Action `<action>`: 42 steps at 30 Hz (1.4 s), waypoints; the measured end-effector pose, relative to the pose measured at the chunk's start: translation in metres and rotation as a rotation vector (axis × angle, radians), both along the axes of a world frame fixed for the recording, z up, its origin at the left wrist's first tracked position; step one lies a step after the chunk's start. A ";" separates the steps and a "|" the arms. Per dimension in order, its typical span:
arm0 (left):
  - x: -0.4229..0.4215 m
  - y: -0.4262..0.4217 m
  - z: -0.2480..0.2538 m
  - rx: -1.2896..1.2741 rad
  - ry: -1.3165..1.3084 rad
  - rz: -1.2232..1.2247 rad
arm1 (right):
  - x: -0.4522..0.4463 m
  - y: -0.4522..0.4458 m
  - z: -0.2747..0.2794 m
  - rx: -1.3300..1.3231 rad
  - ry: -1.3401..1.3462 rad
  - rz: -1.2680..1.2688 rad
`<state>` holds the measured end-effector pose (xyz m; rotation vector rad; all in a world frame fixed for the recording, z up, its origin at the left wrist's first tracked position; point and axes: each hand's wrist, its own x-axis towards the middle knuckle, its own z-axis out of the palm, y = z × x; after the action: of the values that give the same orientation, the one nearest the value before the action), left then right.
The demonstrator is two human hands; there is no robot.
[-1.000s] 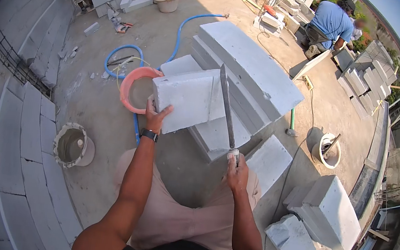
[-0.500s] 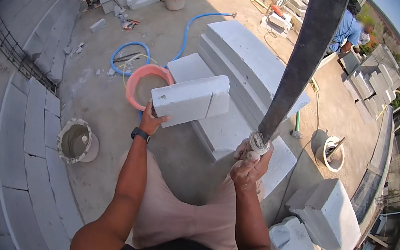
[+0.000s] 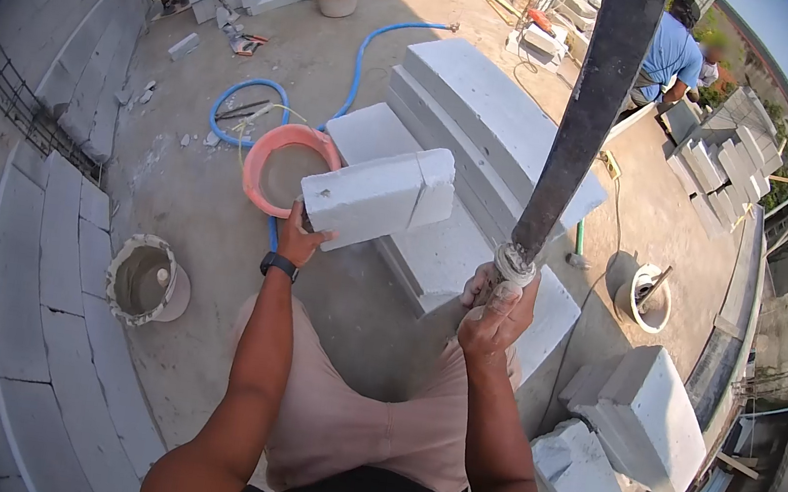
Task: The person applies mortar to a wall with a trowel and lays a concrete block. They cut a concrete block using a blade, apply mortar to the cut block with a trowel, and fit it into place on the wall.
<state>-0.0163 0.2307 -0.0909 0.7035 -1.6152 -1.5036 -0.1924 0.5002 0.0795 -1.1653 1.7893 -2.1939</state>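
Observation:
My left hand (image 3: 300,242), with a dark watch on its wrist, grips the left end of a white aerated concrete block (image 3: 360,204). The thumb lies on the near face and the fingers go behind. A cut line runs down the block near its right end. Under it are larger stacked blocks (image 3: 490,119). My right hand (image 3: 499,315) is wrapped round the pale, crusted handle of a machete (image 3: 580,121). Its long dark blade points up and away, right of the cut line and apart from the held block.
A pink tub (image 3: 256,198) sits behind the held block, beside a blue hose (image 3: 355,72). Mortar buckets stand at left (image 3: 170,301) and right (image 3: 642,314). More blocks (image 3: 660,420) lie at lower right. A person in a blue shirt (image 3: 671,56) bends at upper right.
The whole view has shifted slightly. Both hands keep their grips, and the machete blade stands at nearly the same angle over the blocks.

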 end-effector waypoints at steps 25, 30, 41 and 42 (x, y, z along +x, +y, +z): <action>0.006 0.038 0.002 1.126 0.587 -0.793 | 0.033 0.067 -0.136 0.763 0.212 -0.061; -0.003 0.037 -0.012 0.984 0.455 -0.101 | 0.044 0.098 -0.149 0.744 0.158 -0.041; -0.018 0.007 -0.045 0.661 0.387 -0.005 | 0.017 0.085 -0.158 1.002 0.206 -0.073; -0.017 0.007 -0.050 0.679 0.385 0.001 | 0.018 0.084 -0.159 0.972 0.192 -0.065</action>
<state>-0.0337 0.2377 -0.1409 0.7059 -0.8064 -2.0587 -0.1742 0.5839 -0.0793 -1.0526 2.4984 -0.9367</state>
